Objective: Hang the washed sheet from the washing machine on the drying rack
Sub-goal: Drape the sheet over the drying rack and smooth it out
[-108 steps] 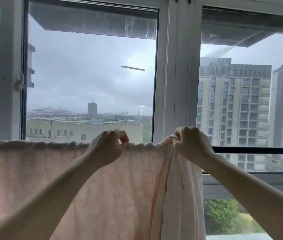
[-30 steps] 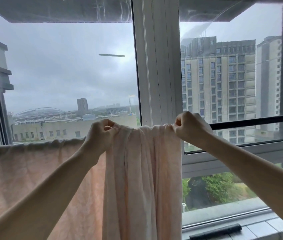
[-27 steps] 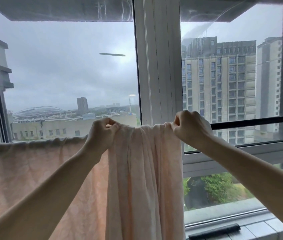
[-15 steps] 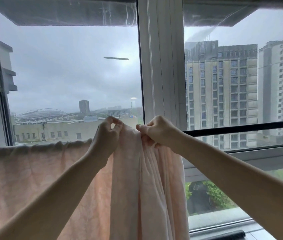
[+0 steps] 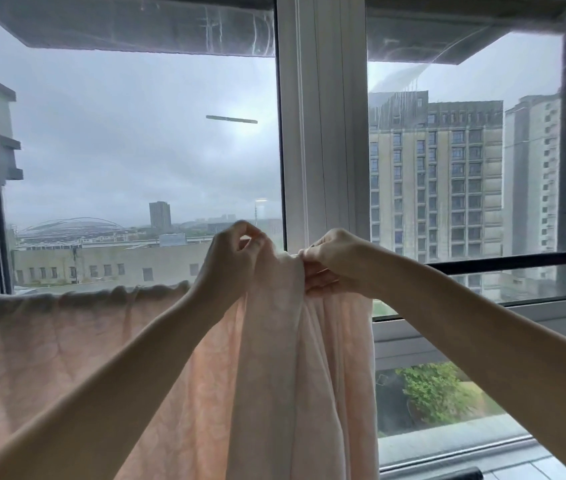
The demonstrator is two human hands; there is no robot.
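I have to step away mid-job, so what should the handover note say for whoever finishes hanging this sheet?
Left hand: pinches the top edge of the pale pink fabric sheet at rod height.
Right hand: has a grip on the bunched folds right beside it.
Sheet: the left part is spread along the thin black drying rod; the middle hangs bunched below the hands.
Done: the sheet is hung and partly spread.
Left: probably draw the bunch rightward along the bare rod.
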